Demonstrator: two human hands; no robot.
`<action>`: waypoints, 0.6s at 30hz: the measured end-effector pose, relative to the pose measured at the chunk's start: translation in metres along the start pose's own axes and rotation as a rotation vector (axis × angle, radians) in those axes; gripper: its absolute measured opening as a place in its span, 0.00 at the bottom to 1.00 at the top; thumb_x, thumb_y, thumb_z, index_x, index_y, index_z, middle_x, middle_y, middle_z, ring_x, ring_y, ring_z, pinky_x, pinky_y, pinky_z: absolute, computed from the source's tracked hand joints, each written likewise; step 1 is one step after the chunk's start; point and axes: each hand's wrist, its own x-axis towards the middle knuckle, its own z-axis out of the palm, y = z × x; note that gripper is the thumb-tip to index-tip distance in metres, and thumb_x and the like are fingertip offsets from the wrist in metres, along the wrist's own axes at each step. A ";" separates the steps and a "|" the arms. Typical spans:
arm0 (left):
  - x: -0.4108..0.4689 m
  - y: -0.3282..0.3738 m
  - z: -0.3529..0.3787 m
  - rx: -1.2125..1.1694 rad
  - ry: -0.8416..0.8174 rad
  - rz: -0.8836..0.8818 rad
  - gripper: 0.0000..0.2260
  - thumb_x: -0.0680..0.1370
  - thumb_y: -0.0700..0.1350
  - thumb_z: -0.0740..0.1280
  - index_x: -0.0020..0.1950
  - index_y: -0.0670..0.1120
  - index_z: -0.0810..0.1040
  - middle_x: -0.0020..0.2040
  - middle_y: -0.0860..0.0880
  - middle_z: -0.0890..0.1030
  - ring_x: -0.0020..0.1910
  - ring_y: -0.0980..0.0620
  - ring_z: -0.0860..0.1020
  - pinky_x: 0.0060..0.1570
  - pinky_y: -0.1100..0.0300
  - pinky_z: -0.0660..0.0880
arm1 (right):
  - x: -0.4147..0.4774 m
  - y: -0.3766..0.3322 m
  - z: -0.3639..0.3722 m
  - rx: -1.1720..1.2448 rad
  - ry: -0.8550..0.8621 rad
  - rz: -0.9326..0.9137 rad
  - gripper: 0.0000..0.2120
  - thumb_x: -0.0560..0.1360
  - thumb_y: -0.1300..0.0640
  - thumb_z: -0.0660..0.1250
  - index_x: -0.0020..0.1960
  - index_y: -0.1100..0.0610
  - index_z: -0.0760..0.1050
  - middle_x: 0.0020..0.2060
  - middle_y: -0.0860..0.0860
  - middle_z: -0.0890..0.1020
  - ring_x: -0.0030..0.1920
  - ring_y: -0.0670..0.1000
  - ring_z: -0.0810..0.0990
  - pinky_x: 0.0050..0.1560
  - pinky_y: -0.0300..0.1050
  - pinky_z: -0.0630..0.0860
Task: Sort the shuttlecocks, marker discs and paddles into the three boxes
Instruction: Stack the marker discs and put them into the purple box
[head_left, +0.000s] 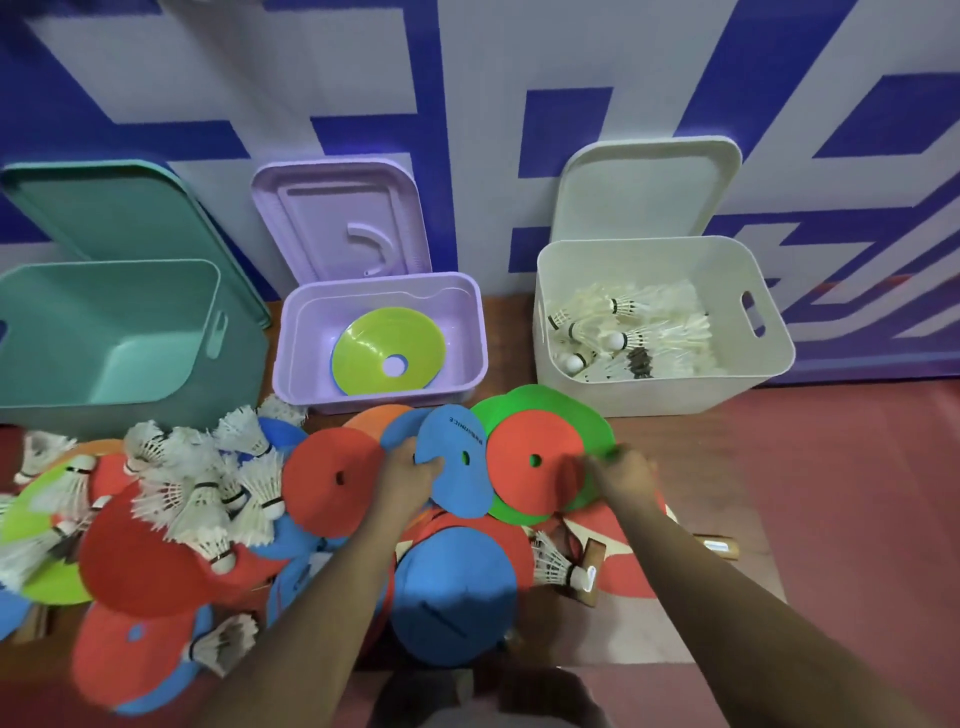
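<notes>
The person holds a fan of flat marker discs above the pile. The left hand pinches the edge of a blue disc, thumb on top. The right hand closes on the rim of a green disc, with a red disc lying on top of it and touching the blue one. Another red disc sits just left of the left hand.

Below and to the left, a heap of blue, red and green discs lies mixed with white shuttlecocks. A wooden paddle handle pokes out at the right of the heap, beneath the right forearm.

Three open boxes stand along the wall, lids leaned behind them. The purple box in the middle holds a yellow-green disc on top of a blue one. The white box on the right holds shuttlecocks. The teal box on the left shows only its bare bottom.
</notes>
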 end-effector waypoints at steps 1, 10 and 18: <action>-0.002 -0.002 0.001 -0.008 0.002 0.001 0.09 0.78 0.32 0.63 0.55 0.42 0.77 0.48 0.45 0.81 0.49 0.44 0.80 0.44 0.49 0.79 | 0.003 0.001 0.000 0.046 -0.065 0.002 0.20 0.72 0.50 0.74 0.55 0.63 0.75 0.47 0.59 0.81 0.54 0.59 0.79 0.48 0.48 0.70; 0.000 -0.030 0.008 -0.200 0.134 0.004 0.14 0.70 0.42 0.66 0.55 0.48 0.79 0.53 0.43 0.82 0.54 0.40 0.80 0.55 0.41 0.77 | -0.031 -0.008 -0.027 0.182 -0.064 -0.582 0.07 0.77 0.62 0.64 0.45 0.57 0.66 0.34 0.54 0.76 0.36 0.56 0.74 0.38 0.52 0.68; -0.001 -0.047 0.018 -0.337 0.170 0.046 0.21 0.71 0.43 0.67 0.64 0.44 0.75 0.59 0.42 0.81 0.57 0.39 0.80 0.57 0.37 0.76 | -0.046 -0.036 -0.059 0.291 0.137 -0.806 0.06 0.78 0.66 0.60 0.45 0.57 0.66 0.36 0.50 0.73 0.35 0.50 0.70 0.36 0.43 0.60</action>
